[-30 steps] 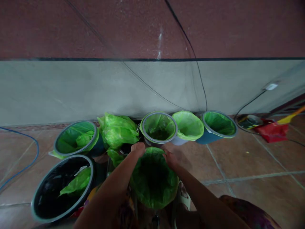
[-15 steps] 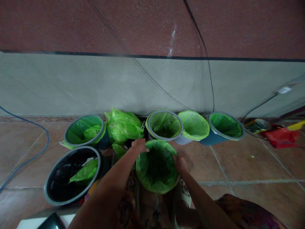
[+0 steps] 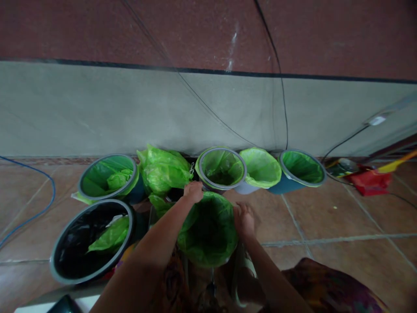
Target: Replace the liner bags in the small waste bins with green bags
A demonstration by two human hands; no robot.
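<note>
Between my legs stands a waste bin lined with a green plastic bin liner [image 3: 208,256], its edge folded out over the rim. My left hand [image 3: 193,191] is closed over the far left part of the rim, fingers wrapped on the liner. At the bin's right side is my right hand [image 3: 244,221], its fingers apart and lying against the outside of the liner near the rim. The inside of this bin is dark, so its bottom cannot be made out.
Along the wall stand a lined bin [image 3: 107,176], a bulging green bag [image 3: 164,169], a grey-rimmed bin [image 3: 223,167], a pale bin [image 3: 260,167] and a blue bin [image 3: 301,167]. Nearer left is a black-lined bin [image 3: 74,239]. A red dustpan [image 3: 369,180] and blue cable [image 3: 48,204] lie on the floor.
My right hand's fingers have come from over the rim to the outer side of the bin and spread. The left hand remains at the rim. The view has shifted slightly.
</note>
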